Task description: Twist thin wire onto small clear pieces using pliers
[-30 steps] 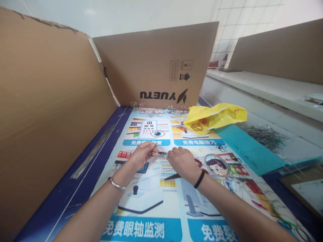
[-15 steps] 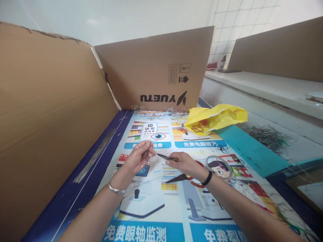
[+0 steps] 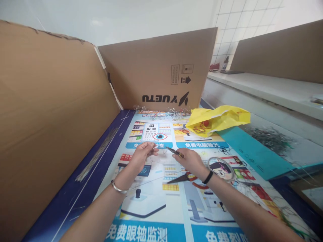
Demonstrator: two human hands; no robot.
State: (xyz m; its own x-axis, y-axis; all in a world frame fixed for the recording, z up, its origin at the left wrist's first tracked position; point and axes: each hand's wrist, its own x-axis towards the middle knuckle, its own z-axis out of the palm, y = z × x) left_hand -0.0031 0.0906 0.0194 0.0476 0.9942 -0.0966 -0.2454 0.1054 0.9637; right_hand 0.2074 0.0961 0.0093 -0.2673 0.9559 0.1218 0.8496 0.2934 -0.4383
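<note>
My left hand [image 3: 142,156] is pinched on a thin clear eyeglass frame [image 3: 157,155] held just above the printed poster [image 3: 161,208]. My right hand [image 3: 189,160] grips a small pointed tool with a yellow handle [image 3: 174,152], its tip aimed left at the frame. Red-handled scissors [image 3: 183,177] lie on the poster under my right wrist. A round magnifying lens [image 3: 220,167] rests just right of that wrist.
Cardboard walls stand at the left [image 3: 50,111] and at the back [image 3: 156,74]. A yellow plastic bag [image 3: 218,119] and a teal sheet [image 3: 249,151] lie at the right. Small wire parts [image 3: 161,112] line the back wall; a pile of metal pieces [image 3: 271,137] lies far right.
My hands drew slightly apart; the right hand pulled the tool back from the frame and tilted its tip. The view shifted a little.
</note>
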